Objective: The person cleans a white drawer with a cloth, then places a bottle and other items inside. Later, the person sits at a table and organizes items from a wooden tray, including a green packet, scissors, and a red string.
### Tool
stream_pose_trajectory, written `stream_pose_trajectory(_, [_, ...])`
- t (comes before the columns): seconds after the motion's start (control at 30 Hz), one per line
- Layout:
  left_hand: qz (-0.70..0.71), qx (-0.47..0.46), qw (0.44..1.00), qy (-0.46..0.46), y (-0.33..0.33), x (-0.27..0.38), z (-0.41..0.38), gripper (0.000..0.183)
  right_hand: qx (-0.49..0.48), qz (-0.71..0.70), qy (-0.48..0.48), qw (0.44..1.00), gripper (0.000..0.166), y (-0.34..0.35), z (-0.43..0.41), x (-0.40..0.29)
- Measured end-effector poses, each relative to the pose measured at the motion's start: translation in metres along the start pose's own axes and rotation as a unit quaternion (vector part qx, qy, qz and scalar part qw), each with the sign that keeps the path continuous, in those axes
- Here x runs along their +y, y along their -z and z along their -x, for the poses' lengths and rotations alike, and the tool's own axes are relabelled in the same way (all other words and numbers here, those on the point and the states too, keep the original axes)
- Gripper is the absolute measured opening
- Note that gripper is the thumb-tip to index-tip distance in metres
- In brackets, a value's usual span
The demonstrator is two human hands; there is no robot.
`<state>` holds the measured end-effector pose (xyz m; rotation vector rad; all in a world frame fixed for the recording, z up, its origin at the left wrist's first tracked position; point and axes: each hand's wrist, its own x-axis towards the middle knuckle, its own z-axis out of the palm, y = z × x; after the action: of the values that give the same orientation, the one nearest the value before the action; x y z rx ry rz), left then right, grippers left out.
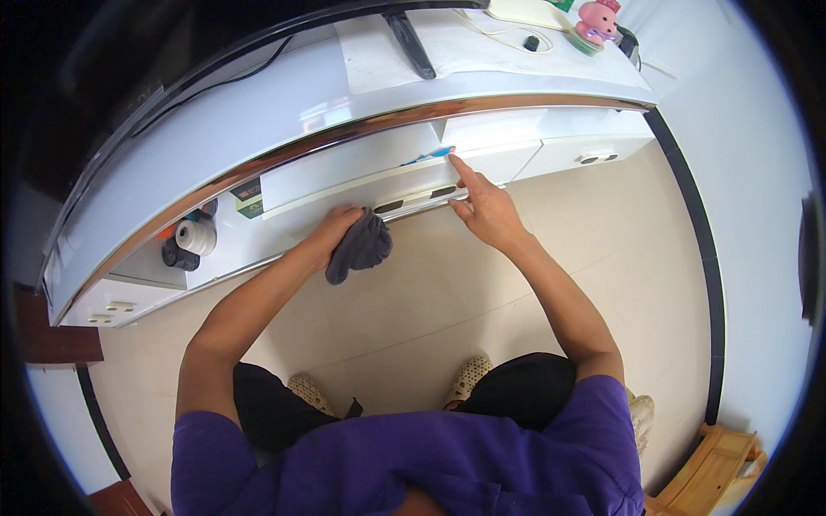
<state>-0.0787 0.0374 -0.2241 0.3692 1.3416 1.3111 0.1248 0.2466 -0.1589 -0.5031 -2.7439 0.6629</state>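
My left hand [335,233] grips a crumpled dark grey cloth [362,250], which hangs down in front of a white drawer front [348,193]. The drawer is part of a long, low white cabinet [258,116]. With its fingers apart, my right hand [492,209] is at the same drawer front. Its index fingertip is at the upper edge, by a small blue item [442,153] with a pink end. I cannot tell what that item is, or whether the finger touches it. Below the right fingers is a dark and white drawer handle [443,192].
A white cone of thread [195,237] and a dark roll [179,255] sit in the open compartment at left. On the cabinet top are a black stand foot [411,45], a white cable [497,40] and a pink bear figurine [597,22]. A wooden stool [706,471] stands lower right.
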Motion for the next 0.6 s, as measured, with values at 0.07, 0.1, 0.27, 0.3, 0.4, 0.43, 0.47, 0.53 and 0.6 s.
stream_pose_trajectory(0.07, [0.01,-0.003,1.0,-0.01,-0.008,-0.003,0.012,0.03,-0.025,0.064,0.009,0.998,0.069,-0.006,-0.012,0.001])
stream_pose_trajectory(0.1, [0.013,-0.001,1.0,-0.015,-0.011,-0.001,0.021,0.03,-0.037,0.093,0.015,0.995,0.07,-0.012,-0.018,0.001])
stream_pose_trajectory(0.27, [0.018,-0.078,0.997,-0.021,-0.03,0.022,0.051,0.034,-0.036,0.095,-0.002,0.995,0.068,-0.021,-0.037,-0.001])
stream_pose_trajectory(0.3, [0.004,-0.081,0.997,-0.011,-0.032,0.024,0.055,0.035,-0.036,0.095,-0.003,0.995,0.067,-0.02,-0.039,-0.003])
stream_pose_trajectory(0.4, [-0.005,-0.093,0.996,0.009,-0.041,0.035,0.062,0.025,-0.073,0.083,-0.031,0.993,0.066,-0.013,-0.038,-0.012])
stream_pose_trajectory(0.43, [-0.025,-0.093,0.995,0.014,-0.044,0.041,0.062,0.025,-0.066,0.073,-0.024,0.995,0.067,-0.011,-0.033,-0.011])
stream_pose_trajectory(0.47, [-0.047,-0.095,0.994,0.019,-0.046,0.047,0.06,0.026,-0.058,0.063,-0.019,0.996,0.068,-0.009,-0.026,-0.01])
stream_pose_trajectory(0.53, [-0.061,-0.11,0.992,0.029,-0.055,0.056,0.053,0.026,-0.052,0.051,-0.022,0.997,0.069,0.004,-0.002,-0.003])
stream_pose_trajectory(0.6, [-0.055,-0.133,0.989,0.037,-0.059,0.066,0.047,0.027,-0.048,0.041,-0.037,0.997,0.068,0.033,0.033,0.009])
